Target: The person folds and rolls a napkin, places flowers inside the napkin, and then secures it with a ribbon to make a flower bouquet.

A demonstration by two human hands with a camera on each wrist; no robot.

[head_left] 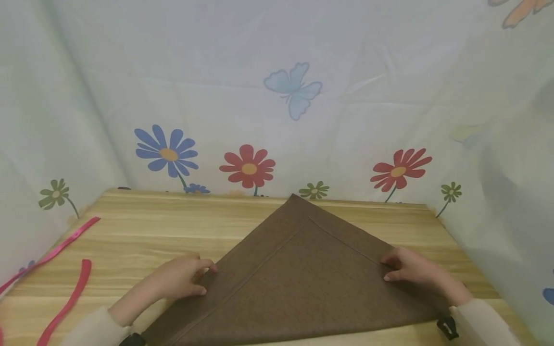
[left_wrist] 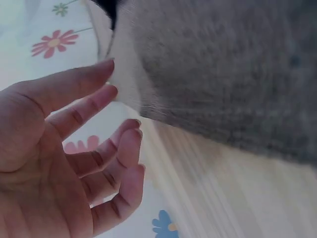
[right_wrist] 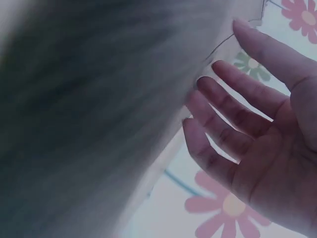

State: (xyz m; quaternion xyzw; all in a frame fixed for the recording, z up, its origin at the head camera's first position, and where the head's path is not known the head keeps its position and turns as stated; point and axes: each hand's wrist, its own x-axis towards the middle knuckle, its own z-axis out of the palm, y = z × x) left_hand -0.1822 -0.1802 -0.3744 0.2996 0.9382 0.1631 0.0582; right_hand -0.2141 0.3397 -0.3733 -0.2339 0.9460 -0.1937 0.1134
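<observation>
The brown cloth (head_left: 294, 283) lies as a triangle on the wooden table (head_left: 173, 216) before me, its tip reaching the far edge. I judge it light, soft and pliant, with enough body to keep its shape; the matte face should slip little, and nothing looks fragile. The seamed slanting sides seem the best places to pinch. My left hand (head_left: 183, 278) is at the left side and my right hand (head_left: 411, 269) at the right, both with fingers loosely parted, gripping nothing; whether any fingertip touches, I can't be sure. My right hand hides part of the right corner, the left corner is cut off in the head view, and any layers underneath stay out of sight.
</observation>
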